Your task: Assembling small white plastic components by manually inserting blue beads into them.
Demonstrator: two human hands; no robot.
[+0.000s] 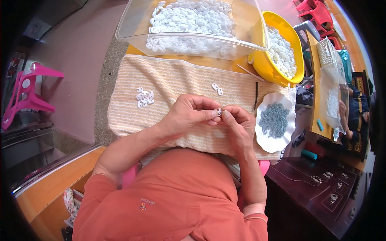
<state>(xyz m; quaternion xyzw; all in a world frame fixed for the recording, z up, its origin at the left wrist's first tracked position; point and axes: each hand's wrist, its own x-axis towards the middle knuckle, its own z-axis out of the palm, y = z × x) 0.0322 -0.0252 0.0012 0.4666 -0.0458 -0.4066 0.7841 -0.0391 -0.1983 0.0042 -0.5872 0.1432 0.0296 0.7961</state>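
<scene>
Small white piece [219, 112] between left hand [189, 112] and right hand [240, 125]; both hands pinching it.

One view: the left fisheye camera on the person's head looks steeply down over the shirt [173, 205] and outward across the worktop [227, 64]. The worktop's near edge, draped in cloth [161, 78], crosses below mid-picture. At arm's reach, the left grip [191, 111] and right grip [240, 125] sit central; the wide lens also takes in floor [78, 68] beyond the worktop's left edge.
</scene>
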